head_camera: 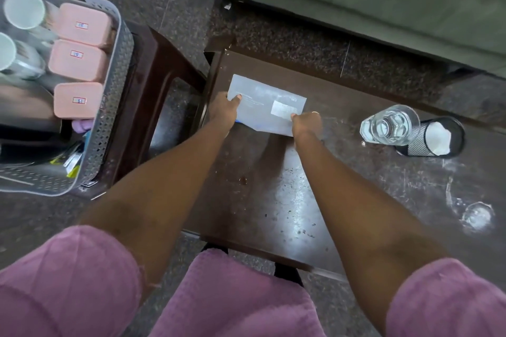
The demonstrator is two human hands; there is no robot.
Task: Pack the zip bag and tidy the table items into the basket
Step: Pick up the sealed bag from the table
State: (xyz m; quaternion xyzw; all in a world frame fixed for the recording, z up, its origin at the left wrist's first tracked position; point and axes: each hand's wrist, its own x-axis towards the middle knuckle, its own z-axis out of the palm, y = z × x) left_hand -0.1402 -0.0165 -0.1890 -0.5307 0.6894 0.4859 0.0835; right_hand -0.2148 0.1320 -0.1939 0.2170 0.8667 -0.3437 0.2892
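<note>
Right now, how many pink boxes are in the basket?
3, in a row along the basket's right side: far box, middle box, near box. More could be hidden beneath them.

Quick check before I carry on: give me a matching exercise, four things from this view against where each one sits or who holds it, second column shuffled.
Things:
1. zip bag
2. glass
3. mesh cup
4. pink boxes

Places:
A. in the grey basket, in a row
B. on the table, touching the glass, at the far right
C. pinched by the left hand and right hand
D. on the table, between the bag and the mesh cup

Pairs: 1-C, 2-D, 3-B, 4-A
</note>
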